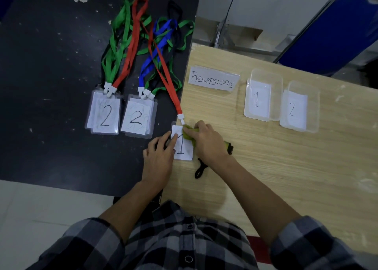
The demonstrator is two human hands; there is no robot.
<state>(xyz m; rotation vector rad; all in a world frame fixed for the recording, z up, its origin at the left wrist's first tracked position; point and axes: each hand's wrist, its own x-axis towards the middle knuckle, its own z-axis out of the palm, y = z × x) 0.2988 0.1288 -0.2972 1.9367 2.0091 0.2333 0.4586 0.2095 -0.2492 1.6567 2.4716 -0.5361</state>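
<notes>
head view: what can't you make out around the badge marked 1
Green cloth: mostly hidden under the right hand gripping it, head view.
Badge marked 1: top right corner covered by the cloth, left edge by the left hand.
Black strap: upper end hidden under the right wrist.
Stacks marked 2: lower cards covered by top cards; faint scribbles too dim to read.

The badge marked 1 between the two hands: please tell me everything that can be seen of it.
The badge is a clear plastic sleeve holding white paper with a handwritten 1. It lies flat where the black table meets the wooden table. A white clip joins its top to a red lanyard. The left hand presses its left edge; the right hand holds a yellow-green cloth on its upper right corner.
</notes>
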